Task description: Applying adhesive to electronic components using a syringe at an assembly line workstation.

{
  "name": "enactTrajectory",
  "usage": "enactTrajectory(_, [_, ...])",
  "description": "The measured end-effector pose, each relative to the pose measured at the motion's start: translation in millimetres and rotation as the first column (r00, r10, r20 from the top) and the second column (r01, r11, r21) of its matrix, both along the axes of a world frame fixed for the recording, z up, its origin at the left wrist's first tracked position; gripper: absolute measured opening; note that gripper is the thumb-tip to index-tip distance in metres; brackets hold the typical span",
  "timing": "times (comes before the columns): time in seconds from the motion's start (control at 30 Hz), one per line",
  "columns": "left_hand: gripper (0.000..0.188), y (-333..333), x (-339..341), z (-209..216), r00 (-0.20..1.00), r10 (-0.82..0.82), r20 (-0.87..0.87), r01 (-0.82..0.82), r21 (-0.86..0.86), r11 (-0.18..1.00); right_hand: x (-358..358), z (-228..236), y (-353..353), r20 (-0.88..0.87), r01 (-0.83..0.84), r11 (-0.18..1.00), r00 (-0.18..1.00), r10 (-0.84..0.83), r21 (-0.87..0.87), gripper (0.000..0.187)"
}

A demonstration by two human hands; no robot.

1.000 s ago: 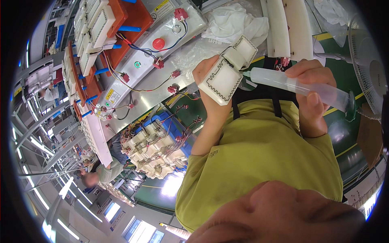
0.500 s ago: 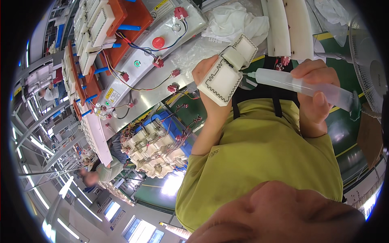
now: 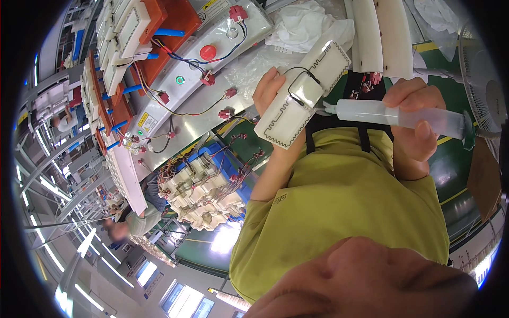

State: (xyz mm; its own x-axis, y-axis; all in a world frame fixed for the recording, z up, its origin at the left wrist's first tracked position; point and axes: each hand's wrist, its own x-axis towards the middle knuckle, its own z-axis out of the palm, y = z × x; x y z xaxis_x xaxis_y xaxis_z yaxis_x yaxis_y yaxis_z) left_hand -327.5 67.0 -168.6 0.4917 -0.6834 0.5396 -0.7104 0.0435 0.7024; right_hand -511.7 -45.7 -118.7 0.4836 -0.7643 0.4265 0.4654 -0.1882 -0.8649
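Observation:
My left hand (image 3: 269,89) grips a long white plastic part (image 3: 289,117) from behind, its fingertips showing at the upper left edge. Wavy dark lines run along both flat ends of the part, and a thin black wire loops over its raised middle block. In my right hand (image 3: 419,114) is a large translucent syringe (image 3: 366,112) with a green flange at its rear end. The fingers wrap round the barrel. Its nozzle points left and meets or nearly meets the part's edge beside the middle block; I cannot tell if they touch.
A grey metal bench bears a control box with a red button (image 3: 208,52), wired red connectors (image 3: 229,93) and a white cloth (image 3: 302,29). Orange racks (image 3: 169,16) hold white parts at upper left. A blue crate (image 3: 233,164) holds several wired pieces. A fan (image 3: 485,95) stands right.
The white part has turned in my left hand, so more of its face and the black wire shows. The syringe has shifted slightly right and its nozzle stays by the part's edge.

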Motion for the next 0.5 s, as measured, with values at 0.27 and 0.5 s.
enactTrajectory(0.27, [0.041,1.7,-0.4,-3.8,0.996,0.038,-0.084,-0.037,0.005,0.999,3.6,0.5,1.8,-0.05,0.01,1.0,0.999,-0.009,0.023,0.037])
enactTrajectory(0.5, [0.041,1.8,-0.3,-0.8,0.995,0.036,-0.095,-0.034,0.016,0.999,3.7,1.5,0.4,-0.03,-0.028,1.0,0.999,0.028,-0.002,0.032])
